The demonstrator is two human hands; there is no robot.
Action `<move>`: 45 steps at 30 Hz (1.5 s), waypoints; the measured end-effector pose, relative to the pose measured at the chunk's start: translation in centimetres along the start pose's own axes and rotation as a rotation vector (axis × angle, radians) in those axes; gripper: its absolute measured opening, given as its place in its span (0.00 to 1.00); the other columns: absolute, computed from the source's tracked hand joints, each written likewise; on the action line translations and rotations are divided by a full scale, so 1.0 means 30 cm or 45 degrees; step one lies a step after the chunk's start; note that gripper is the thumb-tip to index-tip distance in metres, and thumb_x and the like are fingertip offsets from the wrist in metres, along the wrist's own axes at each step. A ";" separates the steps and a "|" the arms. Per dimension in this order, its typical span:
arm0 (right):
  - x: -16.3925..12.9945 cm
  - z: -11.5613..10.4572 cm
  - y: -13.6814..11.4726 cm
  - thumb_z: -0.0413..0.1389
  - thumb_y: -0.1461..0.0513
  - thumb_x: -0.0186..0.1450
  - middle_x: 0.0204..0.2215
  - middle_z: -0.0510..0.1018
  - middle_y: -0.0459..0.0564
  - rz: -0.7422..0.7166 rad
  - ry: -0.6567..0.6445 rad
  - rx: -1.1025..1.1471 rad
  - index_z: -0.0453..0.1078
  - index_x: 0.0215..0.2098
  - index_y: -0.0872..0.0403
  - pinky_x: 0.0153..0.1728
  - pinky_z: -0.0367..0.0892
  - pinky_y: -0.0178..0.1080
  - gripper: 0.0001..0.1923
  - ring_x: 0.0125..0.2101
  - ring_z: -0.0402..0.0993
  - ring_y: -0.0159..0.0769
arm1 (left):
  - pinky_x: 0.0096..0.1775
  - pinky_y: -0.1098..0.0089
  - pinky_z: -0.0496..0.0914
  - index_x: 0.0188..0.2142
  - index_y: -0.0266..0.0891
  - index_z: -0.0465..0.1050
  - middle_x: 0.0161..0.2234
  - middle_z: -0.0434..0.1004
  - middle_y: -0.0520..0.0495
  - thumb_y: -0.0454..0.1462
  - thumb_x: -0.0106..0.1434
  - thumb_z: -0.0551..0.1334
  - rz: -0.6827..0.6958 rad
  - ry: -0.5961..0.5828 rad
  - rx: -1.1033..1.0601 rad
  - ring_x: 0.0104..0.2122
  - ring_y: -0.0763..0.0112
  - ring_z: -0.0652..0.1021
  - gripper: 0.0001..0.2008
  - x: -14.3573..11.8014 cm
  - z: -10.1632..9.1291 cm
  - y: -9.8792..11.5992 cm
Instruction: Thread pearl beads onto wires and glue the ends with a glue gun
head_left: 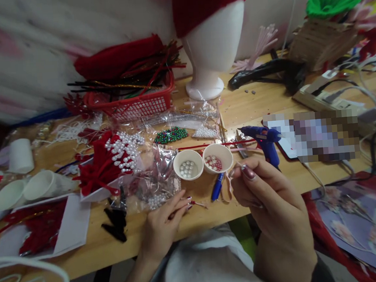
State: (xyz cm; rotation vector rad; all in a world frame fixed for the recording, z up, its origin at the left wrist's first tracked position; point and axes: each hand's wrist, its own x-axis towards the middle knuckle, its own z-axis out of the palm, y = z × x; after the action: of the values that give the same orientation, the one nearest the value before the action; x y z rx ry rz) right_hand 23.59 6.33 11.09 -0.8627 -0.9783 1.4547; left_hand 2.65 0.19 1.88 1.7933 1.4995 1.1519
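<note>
Head view: the left hand (162,224), fingers loosely curled, holds a thin red-beaded stem (197,204) by its fingertips, long axis pointing rightward, below and left of the raised right hand (270,197), pinched closed, its contents unclear.

White mannequin head (214,43) (red cap (210,4) on top).

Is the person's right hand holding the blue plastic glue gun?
No, the blue glue gun rests on the wooden table, beyond the right hand.
</note>
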 end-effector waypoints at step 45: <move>-0.021 0.084 0.181 0.50 0.56 0.79 0.62 0.77 0.56 0.146 -0.595 -0.620 0.71 0.39 0.49 0.59 0.65 0.47 0.12 0.61 0.73 0.47 | 0.27 0.71 0.72 0.25 0.42 0.73 0.26 0.78 0.51 0.36 0.66 0.59 -0.128 0.238 0.517 0.25 0.70 0.79 0.12 0.232 -0.317 0.161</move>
State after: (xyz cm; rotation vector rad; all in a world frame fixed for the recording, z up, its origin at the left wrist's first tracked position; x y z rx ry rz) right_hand 19.23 5.29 7.06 -0.9521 -1.7058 1.5782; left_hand -2.91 4.56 12.48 1.8756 2.0283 1.0434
